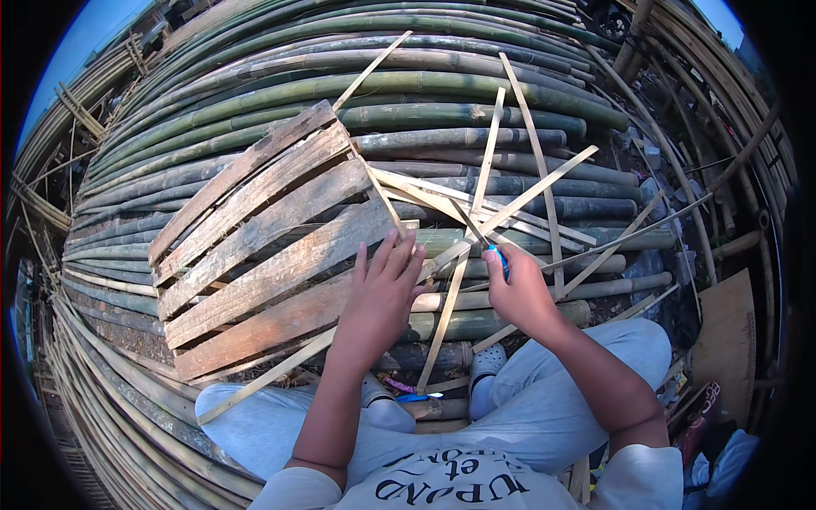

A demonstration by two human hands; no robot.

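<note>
My right hand [523, 289] is closed around a blue-handled knife [470, 223], its narrow dark blade slanting up and to the left over crossed bamboo strips [544, 189]. My left hand [382, 285] has its fingers apart, resting at the right edge of a slatted wooden panel [272, 242]. The panel is made of several rough planks with gaps between them. Pale strip ends lie close to the left fingertips, partly hidden by the hand. Another pale strip [448, 310] runs down between my two hands.
Rows of green and grey bamboo poles [408, 82] form the surface underneath. My bent legs [578, 387] frame the near side. A blue object with a white tip [416, 397] lies between my feet. A brown board [727, 344] stands at the right, and more poles [127, 391] fill the left.
</note>
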